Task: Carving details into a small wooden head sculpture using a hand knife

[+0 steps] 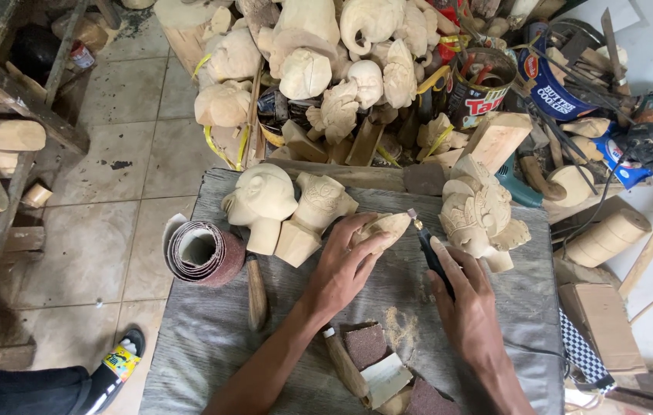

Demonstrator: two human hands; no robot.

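Small pale wood carving (385, 228), unfinished, pressed to the grey cloth-covered bench (211, 338) under the left hand (342, 265), whose fingers wrap its near edge and close firmly around it. Right hand (465, 303) closes pen-fashion on a slim black rotary tool (430, 250), its tip just touching the carving's far-right edge, beyond the left fingertips. Likely light, rigid and dry to the grip, not slippery; thin relief edges look apt to chip, so the thicker body under the palm appears the sound place to hold. Nearby: carved wooden head (261, 204) left of the fingers, ornate carved figure (480, 215) right, sandpaper roll (202, 252), sawdust (401, 327).
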